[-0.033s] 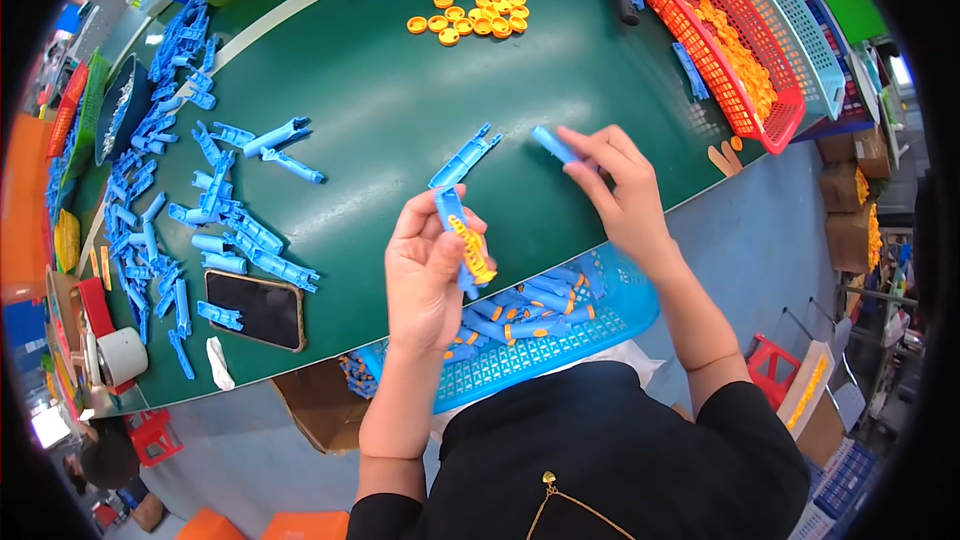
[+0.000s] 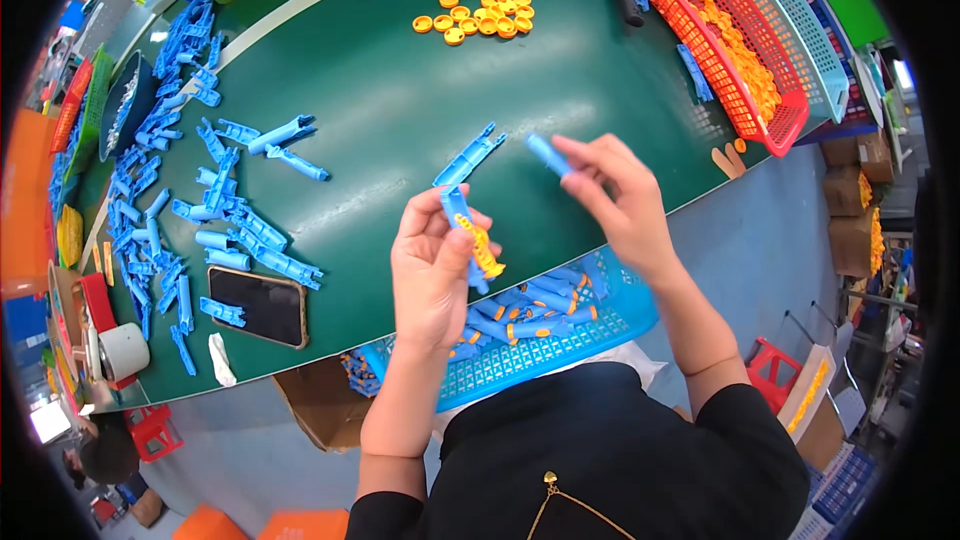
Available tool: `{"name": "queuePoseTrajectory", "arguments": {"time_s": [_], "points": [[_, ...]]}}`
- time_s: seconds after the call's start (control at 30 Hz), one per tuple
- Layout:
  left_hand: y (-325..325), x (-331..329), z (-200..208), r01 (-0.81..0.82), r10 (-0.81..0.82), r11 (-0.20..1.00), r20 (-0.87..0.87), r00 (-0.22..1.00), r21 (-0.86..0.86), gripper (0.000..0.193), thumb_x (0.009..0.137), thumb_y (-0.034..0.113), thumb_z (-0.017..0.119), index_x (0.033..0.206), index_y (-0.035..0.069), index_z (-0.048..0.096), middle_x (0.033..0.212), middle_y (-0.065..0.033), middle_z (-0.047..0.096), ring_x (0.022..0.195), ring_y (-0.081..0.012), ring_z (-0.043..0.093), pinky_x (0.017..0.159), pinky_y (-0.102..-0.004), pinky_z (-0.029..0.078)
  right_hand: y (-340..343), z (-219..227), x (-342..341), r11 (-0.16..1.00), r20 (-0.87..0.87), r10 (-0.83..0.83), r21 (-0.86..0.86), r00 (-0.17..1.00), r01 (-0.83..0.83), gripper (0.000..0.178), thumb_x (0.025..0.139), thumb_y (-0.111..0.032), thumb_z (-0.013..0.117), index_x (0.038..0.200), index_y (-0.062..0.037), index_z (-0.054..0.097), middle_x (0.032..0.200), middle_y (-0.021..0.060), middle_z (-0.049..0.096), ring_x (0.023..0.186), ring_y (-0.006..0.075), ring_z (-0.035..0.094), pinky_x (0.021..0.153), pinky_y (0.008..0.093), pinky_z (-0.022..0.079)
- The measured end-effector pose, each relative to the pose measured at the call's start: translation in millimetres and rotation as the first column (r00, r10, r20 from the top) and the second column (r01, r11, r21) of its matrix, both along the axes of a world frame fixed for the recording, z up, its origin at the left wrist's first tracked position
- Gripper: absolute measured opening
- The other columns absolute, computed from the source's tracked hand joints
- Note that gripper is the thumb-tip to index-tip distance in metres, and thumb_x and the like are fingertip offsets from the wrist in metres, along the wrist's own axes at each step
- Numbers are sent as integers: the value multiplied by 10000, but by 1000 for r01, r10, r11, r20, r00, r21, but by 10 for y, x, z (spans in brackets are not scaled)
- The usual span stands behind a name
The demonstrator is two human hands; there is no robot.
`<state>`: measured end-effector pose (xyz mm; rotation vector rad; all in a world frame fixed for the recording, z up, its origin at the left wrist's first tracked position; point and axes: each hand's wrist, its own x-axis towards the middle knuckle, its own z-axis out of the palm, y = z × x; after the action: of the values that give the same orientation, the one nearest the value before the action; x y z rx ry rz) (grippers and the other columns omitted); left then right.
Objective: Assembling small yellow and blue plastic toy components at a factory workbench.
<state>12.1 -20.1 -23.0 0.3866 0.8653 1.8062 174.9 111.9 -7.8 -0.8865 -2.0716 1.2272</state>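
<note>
My left hand (image 2: 430, 275) is closed round a long blue plastic half-shell (image 2: 454, 204), its hollow side up. A ridged yellow plastic insert (image 2: 486, 252) lies along the lower part of that shell, by my thumb. To the right, my right hand (image 2: 625, 190) pinches a second blue plastic shell (image 2: 546, 154) between thumb and fingers, above the table and apart from the first. Just beyond my left fingertips, another blue half-shell (image 2: 468, 158) rests on the green table (image 2: 380, 110), open side up.
Loose blue shells (image 2: 215, 190) spread over the left side, near a dark phone (image 2: 262, 308). Yellow round caps (image 2: 490, 18) lie at the back. A red basket (image 2: 785, 130) of yellow parts stands back right. Below the table edge sits a blue basket (image 2: 625, 315) of blue-and-orange pieces.
The shell in my right hand has swung slightly, its far end now further left. The whole view has shifted a little; my left hand keeps its hold.
</note>
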Motion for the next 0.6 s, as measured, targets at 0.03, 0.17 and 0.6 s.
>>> {"name": "queuePoseTrajectory", "arguments": {"time_s": [0.03,0.17,0.6], "points": [[-2,35,8,-6,6,1000,-12,1000,-3,423,880,124,680,1230,8,473,1007,-96,610,860,-146,610,738,-303,543,-139,99,-56,979,-155,21,-197,988,-52,356,851,1,633,1206,-14,628,896,61,531,787,125,524,710,231,426],[47,93,55,-100,102,995,102,990,-16,358,885,76,664,1199,80,492,1055,-46,590,928,-145,596,789,-303,515,-457,188,-288,982,-277,109,-117,955,-146,327,842,-14,659,1168,0,651,863,44,553,785,113,525,695,218,432],[2,-29,5,30,-34,998,72,997,59,340,821,0,713,1099,49,523,1047,-46,591,875,-142,620,761,-285,532,-392,13,-282,910,-366,236,-242,900,-337,317,821,-18,690,1137,-14,676,866,47,559,747,102,523,630,230,411]]}}
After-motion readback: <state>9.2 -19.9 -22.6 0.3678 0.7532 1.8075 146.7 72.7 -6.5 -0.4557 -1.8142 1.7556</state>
